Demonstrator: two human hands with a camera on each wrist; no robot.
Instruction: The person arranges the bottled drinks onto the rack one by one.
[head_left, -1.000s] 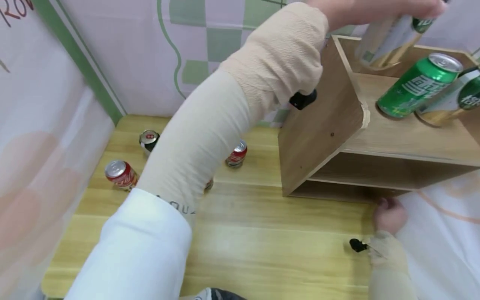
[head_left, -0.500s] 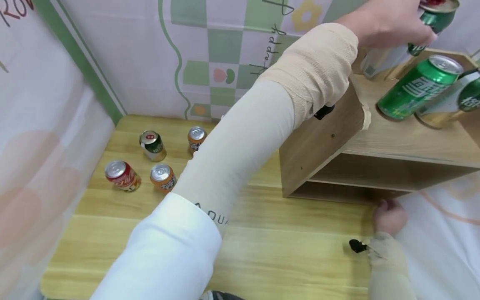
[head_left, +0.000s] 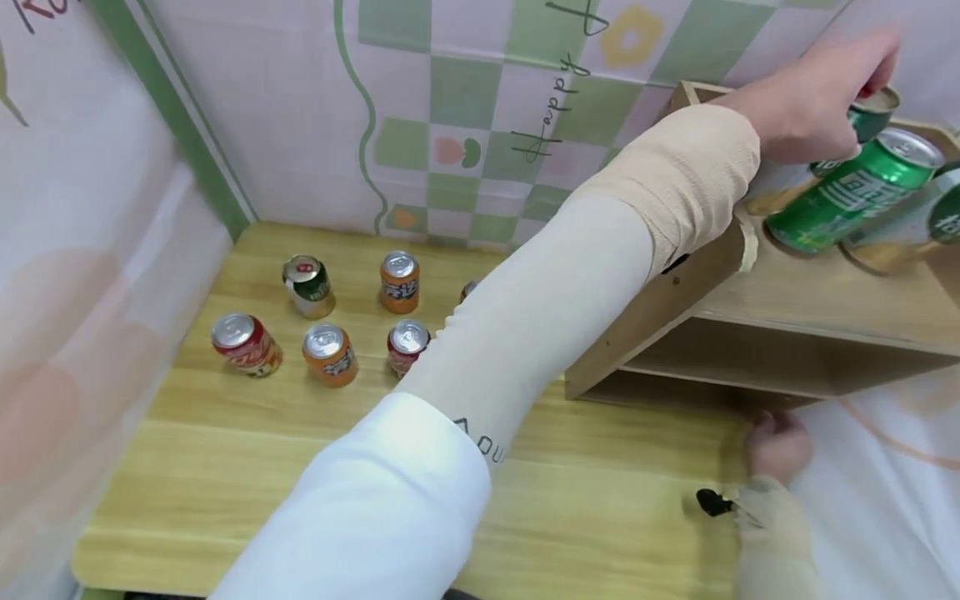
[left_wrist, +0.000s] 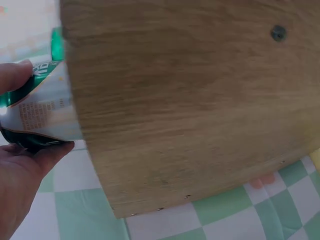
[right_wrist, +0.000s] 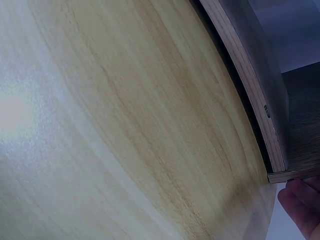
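Note:
My left hand (head_left: 813, 104) grips a can with a dark green top and a white-and-gold lower part, low over the top board of the wooden shelf (head_left: 832, 296). In the left wrist view, thumb and fingers are on opposite sides of this can (left_wrist: 45, 107), partly behind the side panel (left_wrist: 190, 100). Right of it, a bright green can (head_left: 832, 196) leans over, touching another white-and-gold can (head_left: 892, 229). My right hand (head_left: 780, 446) holds the shelf's lower right front corner; in the right wrist view its fingers (right_wrist: 302, 200) are at the panel edge.
Several cans stand on the wooden table's left part: a red can (head_left: 247, 346), a green-and-gold can (head_left: 309, 287), orange cans (head_left: 400, 283) and a dark red can (head_left: 407, 346). My left forearm partly covers others. Printed cloth (head_left: 480, 92) hangs behind. The shelf's lower compartments face me.
My left hand has come down and slightly right with its can, bringing it from above the shelf to beside the bright green can. The right hand stays at the corner.

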